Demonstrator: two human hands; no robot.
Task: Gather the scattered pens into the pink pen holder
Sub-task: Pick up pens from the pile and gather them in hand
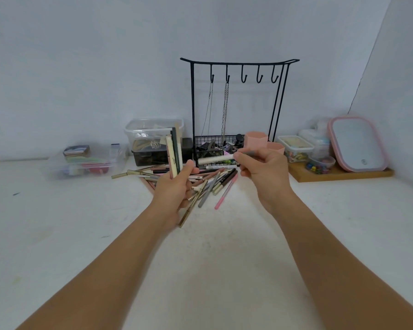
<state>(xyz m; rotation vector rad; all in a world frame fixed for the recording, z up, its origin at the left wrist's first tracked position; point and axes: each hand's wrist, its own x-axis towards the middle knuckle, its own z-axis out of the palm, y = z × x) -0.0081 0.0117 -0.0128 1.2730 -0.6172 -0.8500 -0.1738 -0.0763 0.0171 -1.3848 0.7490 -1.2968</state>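
Several pens (215, 184) lie scattered in a heap on the white table, just behind my hands. My left hand (177, 186) grips an upright bundle of pens (174, 148), white, pink and dark green, raised above the heap. My right hand (262, 167) pinches a white and grey pen (216, 159) held level, its white end pointing left toward the bundle. The pink pen holder (256, 140), made of hexagonal cups, stands behind my right hand beside the black rack.
A black wire rack (239, 67) with hooks, chains and a basket stands at the back. Clear plastic boxes (153, 134) sit to its left. On the right, a wooden board (339, 175) carries small containers and a pink-framed mirror (358, 144).
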